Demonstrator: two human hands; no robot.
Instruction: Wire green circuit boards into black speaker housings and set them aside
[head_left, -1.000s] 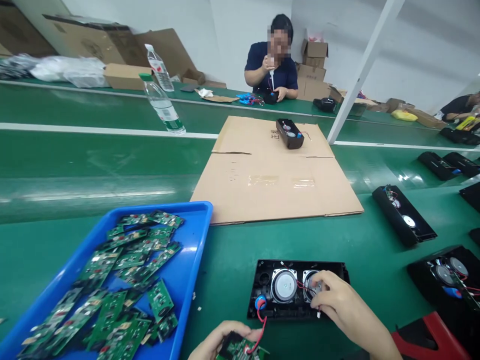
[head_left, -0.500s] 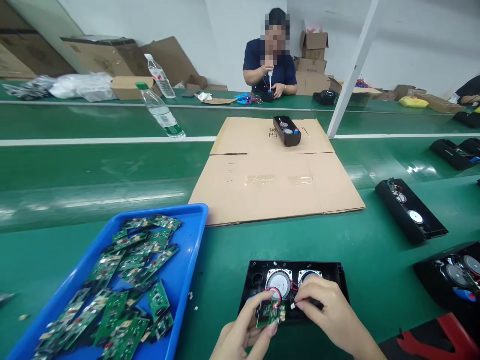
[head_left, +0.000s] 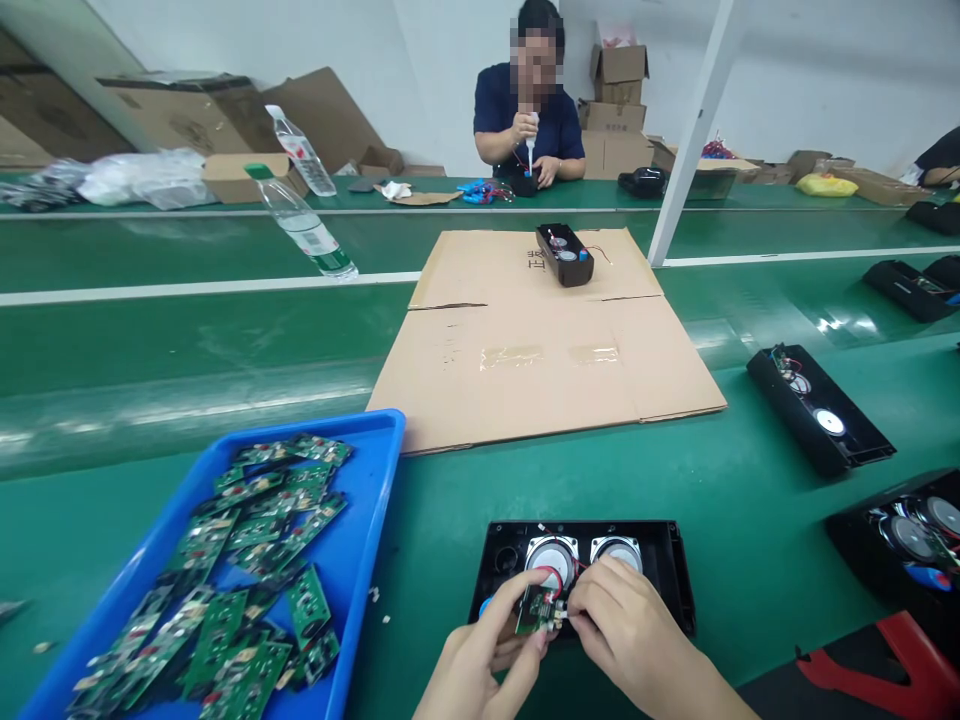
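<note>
My left hand [head_left: 491, 650] is closed on a small green circuit board [head_left: 534, 608], gripping it by its edges. In my right hand [head_left: 626, 620] the thumb and fingers pinch a small white wire connector [head_left: 561, 612] at the board's right edge; whether it is seated in a socket I cannot tell. Just beyond the hands lies an open black speaker case [head_left: 660, 560] with two round speakers [head_left: 551, 555] in it. Red wire loops from the speakers toward the board. Part of the case is hidden by my hands.
A blue tray [head_left: 386, 490] of several circuit boards stands on the left. Flattened cardboard [head_left: 540, 400] lies ahead, bearing another speaker case [head_left: 566, 258]. More black cases [head_left: 817, 410] line the right. Across the bench a person [head_left: 529, 110] holds a white tube; a water bottle [head_left: 307, 230] lies nearby.
My right hand has moved left, bringing the white connector from beside the board to its edge. The left hand keeps the board. The view has shifted slightly.
</note>
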